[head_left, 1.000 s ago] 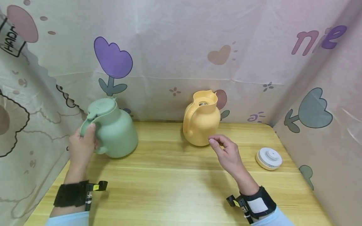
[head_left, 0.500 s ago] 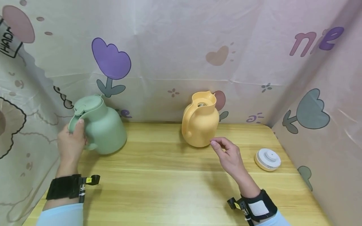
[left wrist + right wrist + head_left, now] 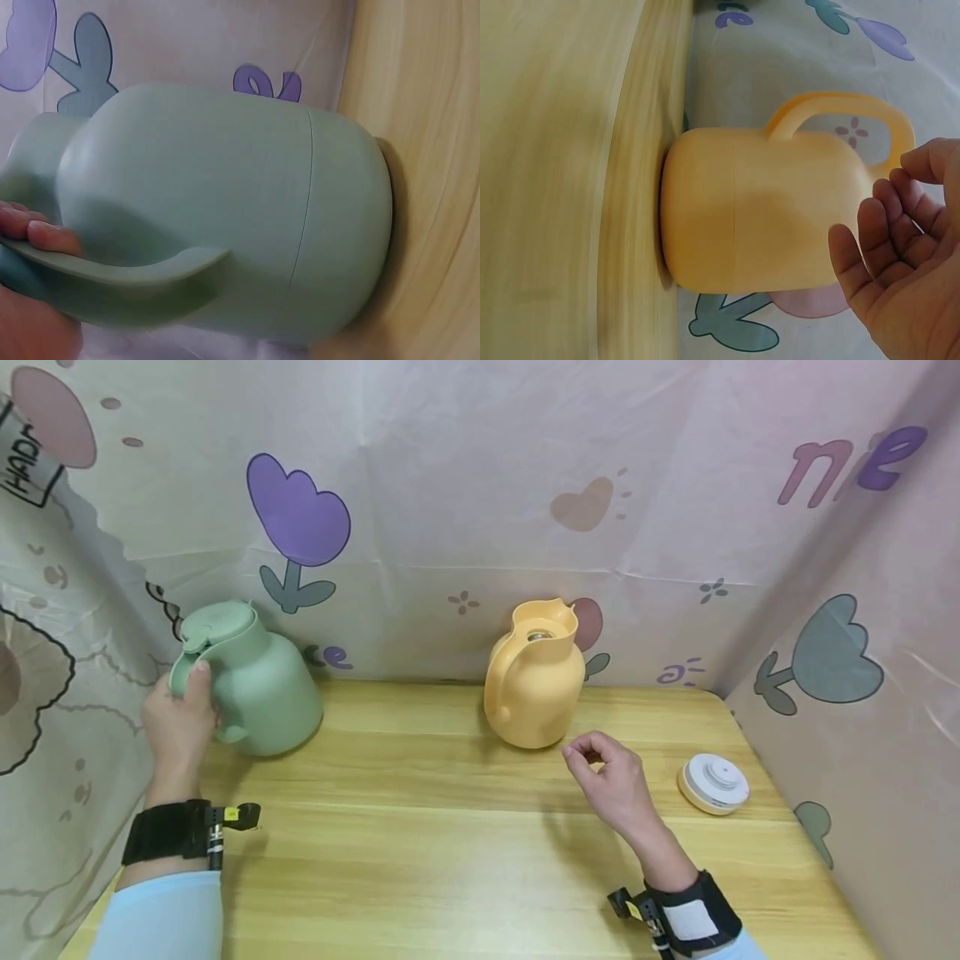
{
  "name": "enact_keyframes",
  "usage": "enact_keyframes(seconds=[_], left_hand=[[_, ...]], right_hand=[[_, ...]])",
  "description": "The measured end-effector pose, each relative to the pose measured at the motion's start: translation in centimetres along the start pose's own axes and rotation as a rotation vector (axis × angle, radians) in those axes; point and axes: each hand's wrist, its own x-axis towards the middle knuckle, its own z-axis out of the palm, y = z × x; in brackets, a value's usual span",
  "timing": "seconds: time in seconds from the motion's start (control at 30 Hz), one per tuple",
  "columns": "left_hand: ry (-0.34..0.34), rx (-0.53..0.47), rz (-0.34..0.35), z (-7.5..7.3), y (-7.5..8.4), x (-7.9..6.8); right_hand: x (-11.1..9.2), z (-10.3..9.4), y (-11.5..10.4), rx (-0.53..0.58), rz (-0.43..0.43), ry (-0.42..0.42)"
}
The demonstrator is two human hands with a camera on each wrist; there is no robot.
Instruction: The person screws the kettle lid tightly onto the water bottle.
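My left hand (image 3: 180,720) grips the handle of a green thermos jug (image 3: 262,693) at the table's back left. This jug has its lid on, and in the left wrist view my fingers (image 3: 54,238) wrap round the handle. A yellow thermos jug (image 3: 536,693) stands upright at the back middle, its mouth uncovered and its handle turned to the left. In front of it and to its right hovers my right hand (image 3: 611,781), fingers loosely curled with nothing in them. The right wrist view has those fingers overlapping the yellow jug (image 3: 765,214).
On the wooden table (image 3: 420,877), right of my right hand, lies a round white and yellow lid (image 3: 714,783). A printed curtain (image 3: 450,485) hangs behind the table and along both sides, close to the two jugs.
The green jug has moved left and slightly back in my left hand's grip. My right hand has shifted a little toward me, away from the yellow jug. The yellow jug and lid stay put.
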Motion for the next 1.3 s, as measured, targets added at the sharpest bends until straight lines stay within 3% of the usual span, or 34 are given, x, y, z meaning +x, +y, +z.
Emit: enact_keyframes(seconds=[0.3,0.73,0.93,0.97,1.03,1.17,1.23,1.3], left_hand=[[0.008,-0.026,-0.047,-0.2,0.0,0.4],[0.038,-0.001,-0.059,0.2,0.1,0.1],[-0.028,-0.037,-0.181,-0.3,0.8,-1.2],[-0.013,-0.071,-0.196,-0.4,1.0,-1.6],[0.081,-0.143,-0.192,-0.3,1.5,-2.6],[0.29,-0.224,-0.096,0.4,3.1,-5.1],[0.318,-0.222,-0.041,1.3,4.0,-6.4],[0.276,-0.239,0.009,2.4,5.0,-7.6]], right_hand=[[-0.2,-0.1,0.4,-0.009,-0.003,-0.002],[-0.3,-0.1,0.1,0.004,-0.008,-0.023],[-0.5,-0.2,0.1,-0.002,-0.009,-0.035],[-0.5,-0.2,0.1,-0.003,-0.01,-0.036],[-0.5,-0.2,0.1,-0.006,-0.011,-0.038],[-0.4,-0.3,0.1,-0.011,-0.021,-0.038],[-0.3,-0.4,0.0,-0.012,-0.026,-0.038],[-0.2,-0.4,0.0,-0.009,-0.029,-0.039]])
